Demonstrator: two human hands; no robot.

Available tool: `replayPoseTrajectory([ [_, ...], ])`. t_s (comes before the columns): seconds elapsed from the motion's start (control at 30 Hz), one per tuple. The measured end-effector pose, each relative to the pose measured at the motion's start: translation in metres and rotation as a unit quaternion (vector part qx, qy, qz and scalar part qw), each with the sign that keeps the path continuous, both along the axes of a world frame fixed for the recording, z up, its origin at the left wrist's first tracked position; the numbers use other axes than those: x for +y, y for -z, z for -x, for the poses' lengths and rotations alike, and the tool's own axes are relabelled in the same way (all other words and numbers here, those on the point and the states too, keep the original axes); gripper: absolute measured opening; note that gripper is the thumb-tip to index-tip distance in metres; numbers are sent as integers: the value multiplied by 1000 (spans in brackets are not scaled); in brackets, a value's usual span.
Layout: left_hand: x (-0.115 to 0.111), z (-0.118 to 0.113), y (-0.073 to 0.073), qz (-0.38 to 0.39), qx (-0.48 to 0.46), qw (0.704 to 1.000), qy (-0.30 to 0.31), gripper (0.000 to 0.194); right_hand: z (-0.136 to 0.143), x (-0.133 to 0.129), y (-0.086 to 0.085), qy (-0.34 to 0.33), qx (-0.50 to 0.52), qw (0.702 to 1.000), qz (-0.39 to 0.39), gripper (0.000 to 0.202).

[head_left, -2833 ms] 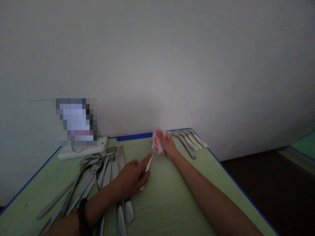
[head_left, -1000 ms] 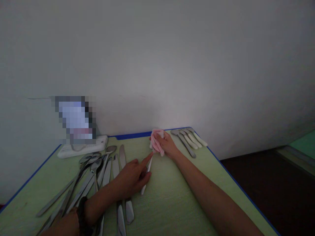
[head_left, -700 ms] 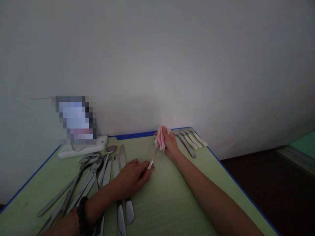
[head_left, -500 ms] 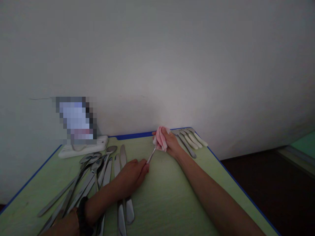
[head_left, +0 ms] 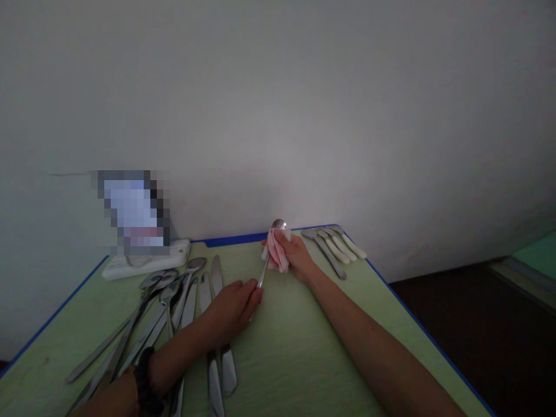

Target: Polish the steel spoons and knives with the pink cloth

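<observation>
Spoon [head_left: 280,223] is sitting just below ctr of frame, bowl poking out above a pink cloth [head_left: 278,252], handle running down-left; long axis is leaning from lower left to upper right. R hand [head_left: 296,250] is the nearer one to the bowl: its thumb is pressing on the cloth, fingers closed round cloth + spoon neck, bowl lying just up-left of that thumb. L hand [head_left: 238,304] is gripping the handle farther down, fingers curled shut on it, a bit of handle end showing below them. Both hands are thus sharing one line, R on top, L at btm. Can't tell how far R fingers are wrapping behind cloth. Dark wristband [head_left: 147,376] is circling L wrist. Under L forearm, a cutlery pile [head_left: 168,296] w/ spoons + knives is spreading over lower left. Pale-handled cutlery [head_left: 339,250] is lying right of ctr, next to a metal utensil [head_left: 325,253]. All are resting on green tabletop [head_left: 299,359]; blurred-out screen [head_left: 134,208] is standing mid-left, on/behind white base [head_left: 150,263].
</observation>
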State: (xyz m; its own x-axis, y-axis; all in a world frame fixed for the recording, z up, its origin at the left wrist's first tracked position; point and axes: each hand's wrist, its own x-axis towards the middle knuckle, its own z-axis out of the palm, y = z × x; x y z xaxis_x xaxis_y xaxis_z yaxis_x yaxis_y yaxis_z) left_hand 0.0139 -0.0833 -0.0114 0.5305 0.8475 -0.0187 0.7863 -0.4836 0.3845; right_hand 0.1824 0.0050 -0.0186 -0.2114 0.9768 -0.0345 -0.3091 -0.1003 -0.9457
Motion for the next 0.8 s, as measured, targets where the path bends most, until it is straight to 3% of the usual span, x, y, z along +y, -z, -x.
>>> replayPoseTrajectory([
  [0.13, -1, 0, -5, -19, 24, 999, 29, 38, 0, 6, 0, 97, 76, 992, 0, 41],
  [0.4, -4, -1, -12, -26, 67, 995, 62, 40, -3, 7, -2, 73, 87, 993, -9, 46],
  [0.63, -2, 0, -11, -7, 45, 998, 51, 39, -7, 2, -3, -26, 42, 999, -1, 43],
  [0.8, -1, 2, -8, -5, 13, 999, 48, 39, -9, -4, -7, -138, -23, 990, 1, 49],
])
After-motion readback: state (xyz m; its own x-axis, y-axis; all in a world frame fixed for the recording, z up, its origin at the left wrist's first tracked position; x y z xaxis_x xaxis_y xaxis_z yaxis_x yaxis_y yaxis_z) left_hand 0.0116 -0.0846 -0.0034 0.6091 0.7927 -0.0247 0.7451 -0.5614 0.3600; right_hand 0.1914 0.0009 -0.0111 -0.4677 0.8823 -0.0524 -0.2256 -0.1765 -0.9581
